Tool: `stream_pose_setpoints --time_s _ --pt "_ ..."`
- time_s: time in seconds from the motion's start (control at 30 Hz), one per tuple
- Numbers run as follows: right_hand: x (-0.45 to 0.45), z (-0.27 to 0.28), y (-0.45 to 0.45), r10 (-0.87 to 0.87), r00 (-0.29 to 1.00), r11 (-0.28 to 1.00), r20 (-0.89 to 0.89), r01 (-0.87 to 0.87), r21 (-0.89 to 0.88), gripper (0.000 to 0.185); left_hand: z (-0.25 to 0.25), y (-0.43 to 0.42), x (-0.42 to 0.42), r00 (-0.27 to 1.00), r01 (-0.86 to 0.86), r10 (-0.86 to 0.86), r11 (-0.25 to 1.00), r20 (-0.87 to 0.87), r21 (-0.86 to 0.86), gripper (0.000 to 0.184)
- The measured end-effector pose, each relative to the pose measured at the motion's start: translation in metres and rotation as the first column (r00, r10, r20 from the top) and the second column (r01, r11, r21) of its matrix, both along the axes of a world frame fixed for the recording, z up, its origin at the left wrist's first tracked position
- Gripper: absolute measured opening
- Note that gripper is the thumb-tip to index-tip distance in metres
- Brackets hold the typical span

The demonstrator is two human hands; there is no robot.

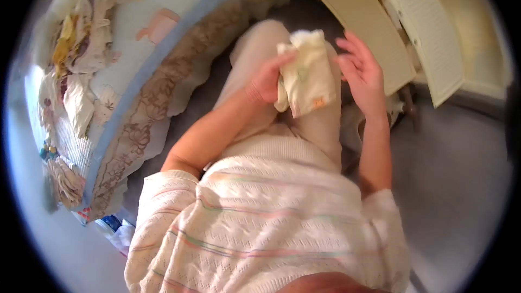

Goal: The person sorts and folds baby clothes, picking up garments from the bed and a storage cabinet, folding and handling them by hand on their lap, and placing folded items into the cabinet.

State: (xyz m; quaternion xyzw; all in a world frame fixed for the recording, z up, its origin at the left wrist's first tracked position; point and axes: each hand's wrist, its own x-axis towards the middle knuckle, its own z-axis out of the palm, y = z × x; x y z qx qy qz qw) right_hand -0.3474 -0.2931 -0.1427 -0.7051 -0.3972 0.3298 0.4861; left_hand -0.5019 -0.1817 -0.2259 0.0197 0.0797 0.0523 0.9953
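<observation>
A small folded cream cloth garment (pixel 308 78) with a green print and a small orange patch is held above my lap. My left hand (pixel 269 77) grips its left edge, the thumb lying over the front and the other fingers hidden behind. Just right of the cloth, my right hand (pixel 361 73) is raised with its fingers apart, holding nothing. A gap shows between that hand and the cloth.
To the left is a bed with a blue edge (pixel 142 76) and a lace-patterned skirt (pixel 157 95). Crumpled clothes (pixel 81 65) and a folded stack (pixel 66 182) lie on it. Cream drawer-like panels (pixel 374 30) stand at the upper right, above grey floor (pixel 450 173).
</observation>
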Motion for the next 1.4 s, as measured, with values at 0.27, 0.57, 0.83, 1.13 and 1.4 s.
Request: stream_pose_setpoints --time_s 0.27,0.57,0.83,1.13,1.4 --pt "-0.001 -0.039 0.013 0.059 0.887 0.992 -0.457 -0.102 -0.070 0.046 0.007 0.020 -0.002 0.995 0.014 -0.004 0.994 -0.097 0.109 0.049" --pt "0.007 -0.006 0.112 0.160 0.967 0.982 -0.197 -0.177 -0.072 0.038 0.068 0.130 -0.096 0.814 -0.420 0.546 0.789 -0.199 0.448 0.041" --pt "-0.007 -0.005 0.271 0.120 0.304 0.900 0.945 -0.434 0.025 0.048 0.035 0.261 -0.182 0.572 -0.501 0.748 0.643 -0.335 0.579 0.030" --pt "-0.010 0.022 0.331 0.438 0.411 0.848 0.800 -0.483 -0.216 0.031 0.016 0.271 -0.182 0.586 -0.586 0.781 0.592 -0.215 0.554 0.030" --pt "0.024 0.109 0.292 0.474 0.864 0.876 0.172 -0.483 0.011 0.022 0.045 0.239 -0.169 0.132 -0.056 0.991 0.030 -0.022 0.998 0.039"
